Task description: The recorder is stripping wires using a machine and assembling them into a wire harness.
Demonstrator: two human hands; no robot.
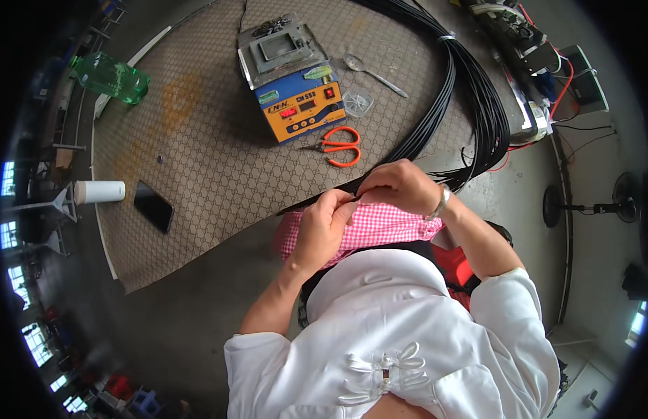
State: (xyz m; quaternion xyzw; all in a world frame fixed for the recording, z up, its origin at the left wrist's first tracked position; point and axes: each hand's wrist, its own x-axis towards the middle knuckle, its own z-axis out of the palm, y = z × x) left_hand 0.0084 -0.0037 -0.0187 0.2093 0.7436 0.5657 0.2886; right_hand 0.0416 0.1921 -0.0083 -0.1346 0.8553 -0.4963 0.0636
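My left hand (322, 230) is tipped up and toward its partner, its fingers curled and its thumb and forefinger pressed together in a pinch. Just beyond it and to its right, my right hand (402, 187) arches over, knuckles uppermost, fingers bent down and drawn in to a pinch of their own. The two sets of fingertips nearly meet; I cannot tell whether they touch. Below my left hand, the left wrist (296, 264) runs into a bare forearm (274, 304) slanting down and outward. Right of my right hand, the other bare forearm (481, 237) slopes back toward me.
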